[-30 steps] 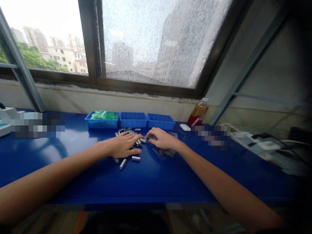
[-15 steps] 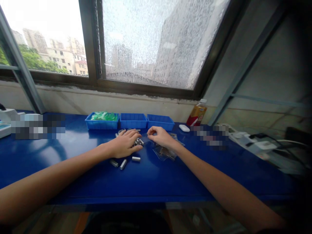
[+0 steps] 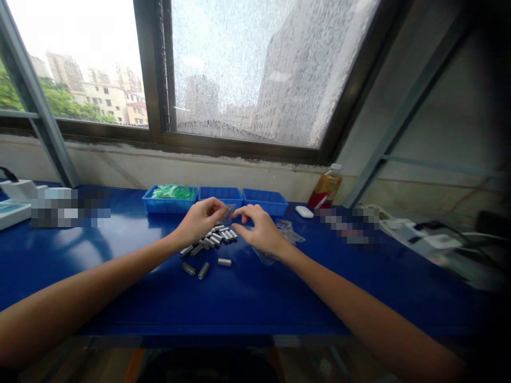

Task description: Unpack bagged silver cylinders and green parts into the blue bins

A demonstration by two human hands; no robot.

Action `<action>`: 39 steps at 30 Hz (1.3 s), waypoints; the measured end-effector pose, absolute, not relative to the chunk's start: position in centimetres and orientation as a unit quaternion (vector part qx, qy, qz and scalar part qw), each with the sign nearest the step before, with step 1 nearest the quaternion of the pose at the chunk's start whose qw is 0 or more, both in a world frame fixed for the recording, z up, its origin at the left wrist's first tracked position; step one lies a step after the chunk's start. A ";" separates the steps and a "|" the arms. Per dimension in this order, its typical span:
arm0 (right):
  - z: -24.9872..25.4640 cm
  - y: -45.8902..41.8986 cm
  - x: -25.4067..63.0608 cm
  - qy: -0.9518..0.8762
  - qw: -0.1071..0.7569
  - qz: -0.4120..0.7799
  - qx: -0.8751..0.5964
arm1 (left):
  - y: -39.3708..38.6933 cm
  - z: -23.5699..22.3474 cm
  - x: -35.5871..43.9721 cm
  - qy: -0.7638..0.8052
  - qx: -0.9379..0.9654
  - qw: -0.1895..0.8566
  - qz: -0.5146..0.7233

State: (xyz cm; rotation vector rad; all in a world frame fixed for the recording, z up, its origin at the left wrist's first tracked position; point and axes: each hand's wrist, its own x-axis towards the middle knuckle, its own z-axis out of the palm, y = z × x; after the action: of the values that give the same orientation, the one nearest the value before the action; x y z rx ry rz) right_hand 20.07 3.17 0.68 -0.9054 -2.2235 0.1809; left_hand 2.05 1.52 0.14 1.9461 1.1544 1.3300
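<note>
My left hand (image 3: 199, 221) pinches a small clear plastic bag (image 3: 229, 214) between thumb and fingers, above the table. Close to the bag's right side is my right hand (image 3: 261, 232), its thumb and fingers apart with nothing visible between them. Several short silver metal cylinders (image 3: 215, 238) lie in a loose pile below my left hand. Nearer the table's front, 3 more lie apart, one of them a bright metal cylinder (image 3: 224, 262). More clear plastic bags (image 3: 290, 232) are spread beside and partly under my right hand.
Along the back of the blue table (image 3: 255, 303) stand a blue bin with green pieces (image 3: 170, 205) and two further blue bins, a middle bin (image 3: 221, 196) and a right bin (image 3: 265, 203). A white case (image 3: 304, 211) and a drink bottle (image 3: 325, 187) stand right of them.
My left hand has lifted off the metal cylinders and now grips a plastic bag. My right hand, pinched before beside the pile, has spread its fingers near that bag.
</note>
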 end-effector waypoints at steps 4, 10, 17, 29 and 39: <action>0.6 3.6 19.9 -0.773 0.392 0.322 -0.380 | 1.3 -0.1 1.6 0.346 0.840 -0.034 0.416; 0.2 3.0 19.5 -0.746 0.434 0.337 -0.375 | 1.3 -0.3 1.7 0.325 0.892 -0.085 0.303; 0.0 2.3 19.7 -0.853 0.447 0.052 -0.265 | 1.7 0.2 1.8 0.458 0.725 0.361 0.365; -0.1 4.1 20.0 -0.812 0.465 0.103 -0.337 | 2.1 0.1 1.7 0.379 0.750 0.292 0.457; 1.7 9.7 23.7 -0.747 0.355 -0.133 -0.546 | 4.8 -0.4 1.0 0.440 0.848 -0.096 0.280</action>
State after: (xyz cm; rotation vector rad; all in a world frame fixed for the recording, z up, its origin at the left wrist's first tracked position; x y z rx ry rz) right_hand 23.69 9.71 1.65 -1.4109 -1.9320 -0.3431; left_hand 1.04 4.78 -0.43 2.8402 1.4733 0.9383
